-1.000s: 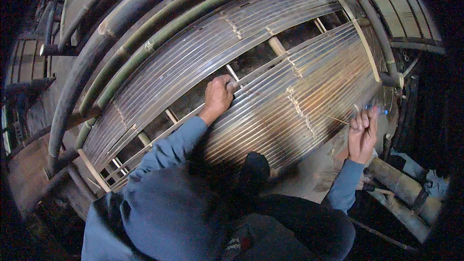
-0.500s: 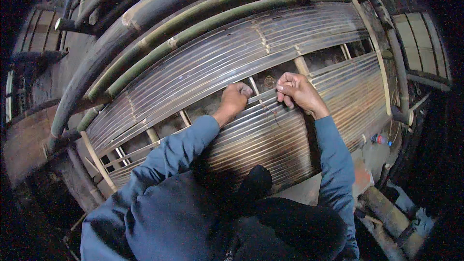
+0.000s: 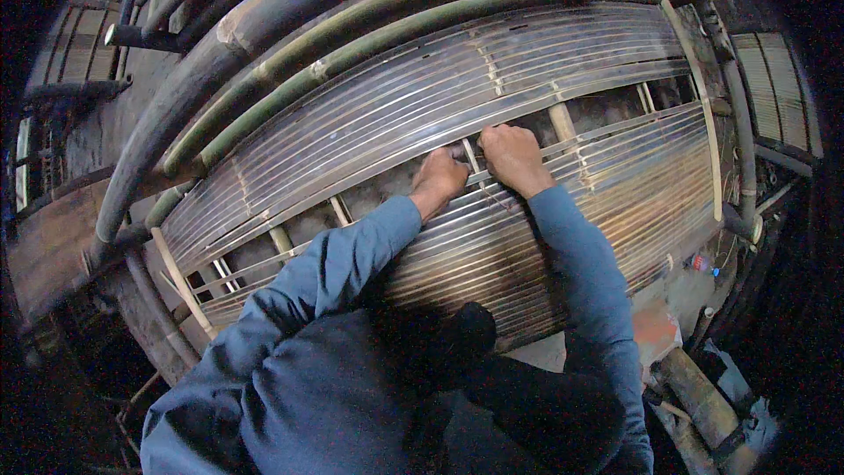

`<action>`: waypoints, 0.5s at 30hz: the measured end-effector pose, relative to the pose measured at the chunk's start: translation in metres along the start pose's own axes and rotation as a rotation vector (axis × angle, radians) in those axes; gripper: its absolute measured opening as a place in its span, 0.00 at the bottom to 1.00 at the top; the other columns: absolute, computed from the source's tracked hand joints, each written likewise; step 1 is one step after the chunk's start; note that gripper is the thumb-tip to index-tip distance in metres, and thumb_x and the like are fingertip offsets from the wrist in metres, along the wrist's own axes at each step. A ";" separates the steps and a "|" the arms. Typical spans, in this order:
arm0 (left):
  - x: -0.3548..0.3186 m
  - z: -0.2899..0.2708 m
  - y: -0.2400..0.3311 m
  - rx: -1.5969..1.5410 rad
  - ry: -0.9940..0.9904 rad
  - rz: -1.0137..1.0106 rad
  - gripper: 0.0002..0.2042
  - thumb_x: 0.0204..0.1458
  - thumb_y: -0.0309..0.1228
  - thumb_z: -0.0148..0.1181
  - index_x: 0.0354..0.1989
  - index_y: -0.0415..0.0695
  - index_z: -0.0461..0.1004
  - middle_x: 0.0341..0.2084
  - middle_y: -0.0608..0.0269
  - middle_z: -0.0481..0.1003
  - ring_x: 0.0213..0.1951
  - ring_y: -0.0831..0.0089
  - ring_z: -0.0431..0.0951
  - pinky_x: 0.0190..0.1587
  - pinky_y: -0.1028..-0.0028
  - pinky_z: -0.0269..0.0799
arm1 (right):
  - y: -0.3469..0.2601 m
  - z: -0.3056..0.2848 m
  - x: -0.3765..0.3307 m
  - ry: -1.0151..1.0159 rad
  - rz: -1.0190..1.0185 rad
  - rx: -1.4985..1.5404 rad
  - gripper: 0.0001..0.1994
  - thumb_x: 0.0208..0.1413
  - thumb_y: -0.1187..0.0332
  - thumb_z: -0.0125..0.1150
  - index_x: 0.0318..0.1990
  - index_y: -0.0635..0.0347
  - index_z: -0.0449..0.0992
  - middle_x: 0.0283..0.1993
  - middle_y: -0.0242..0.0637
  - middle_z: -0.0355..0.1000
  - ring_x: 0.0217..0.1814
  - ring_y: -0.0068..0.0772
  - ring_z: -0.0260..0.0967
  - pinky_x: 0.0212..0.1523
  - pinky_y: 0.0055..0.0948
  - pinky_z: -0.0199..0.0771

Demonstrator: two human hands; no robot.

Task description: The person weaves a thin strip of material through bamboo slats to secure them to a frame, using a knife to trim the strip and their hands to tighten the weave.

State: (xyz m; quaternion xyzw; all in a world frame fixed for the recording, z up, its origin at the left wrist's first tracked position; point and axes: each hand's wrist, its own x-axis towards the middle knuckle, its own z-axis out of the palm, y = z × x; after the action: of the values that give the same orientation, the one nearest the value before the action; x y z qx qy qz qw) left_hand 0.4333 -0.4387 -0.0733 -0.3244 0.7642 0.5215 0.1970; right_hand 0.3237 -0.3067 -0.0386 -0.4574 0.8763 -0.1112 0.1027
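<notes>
Slats (image 3: 642, 158) in play: left hand (image 3: 442, 178) curled shut, right hand (image 3: 512, 158) fisted, crosspiece (image 3: 471, 158) between them, can't tell what they grip!

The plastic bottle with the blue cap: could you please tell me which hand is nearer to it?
Right: the right hand is up and to the left of the plastic bottle; the left hand lies farther off, left of the right hand.

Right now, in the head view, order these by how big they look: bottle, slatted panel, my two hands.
Slatted panel, by far the largest.
Right hand and left hand, too alike to rank.
Bottle, smallest.
</notes>
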 end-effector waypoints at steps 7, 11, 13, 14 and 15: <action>0.009 0.008 -0.017 0.106 0.100 0.068 0.07 0.52 0.31 0.63 0.35 0.46 0.85 0.25 0.54 0.81 0.29 0.58 0.82 0.40 0.61 0.77 | 0.001 -0.002 -0.013 0.013 0.046 0.058 0.08 0.53 0.66 0.63 0.29 0.61 0.80 0.32 0.50 0.79 0.38 0.52 0.80 0.39 0.49 0.79; -0.042 -0.018 -0.002 0.109 0.248 0.460 0.07 0.56 0.31 0.62 0.35 0.42 0.83 0.29 0.51 0.81 0.34 0.57 0.82 0.46 0.62 0.77 | 0.007 -0.038 -0.045 -0.056 0.460 0.695 0.07 0.58 0.70 0.59 0.32 0.62 0.80 0.29 0.46 0.78 0.31 0.41 0.78 0.30 0.38 0.76; -0.064 -0.022 0.016 0.042 0.307 0.793 0.07 0.57 0.30 0.61 0.36 0.40 0.82 0.32 0.52 0.82 0.37 0.59 0.82 0.49 0.64 0.75 | 0.028 -0.046 -0.071 -0.229 0.703 1.525 0.07 0.59 0.73 0.56 0.40 0.63 0.79 0.31 0.43 0.78 0.29 0.34 0.75 0.26 0.29 0.71; -0.069 -0.025 0.016 -0.013 0.214 0.745 0.07 0.57 0.30 0.61 0.36 0.39 0.82 0.33 0.53 0.82 0.39 0.60 0.82 0.49 0.64 0.75 | 0.030 -0.047 -0.079 -0.307 0.789 1.827 0.09 0.60 0.74 0.55 0.44 0.62 0.79 0.33 0.42 0.78 0.28 0.30 0.74 0.24 0.24 0.69; -0.072 -0.029 0.015 -0.065 0.119 0.698 0.07 0.57 0.29 0.61 0.37 0.39 0.81 0.34 0.54 0.82 0.40 0.61 0.82 0.50 0.65 0.74 | 0.020 -0.047 -0.085 -0.345 0.753 1.933 0.13 0.59 0.75 0.54 0.51 0.62 0.77 0.37 0.41 0.78 0.28 0.26 0.72 0.22 0.20 0.66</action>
State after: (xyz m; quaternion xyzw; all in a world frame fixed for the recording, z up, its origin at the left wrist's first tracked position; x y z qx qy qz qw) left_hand 0.4748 -0.4411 -0.0061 -0.0796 0.8221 0.5617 -0.0485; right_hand 0.3423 -0.2211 0.0071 0.1116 0.4739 -0.6573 0.5752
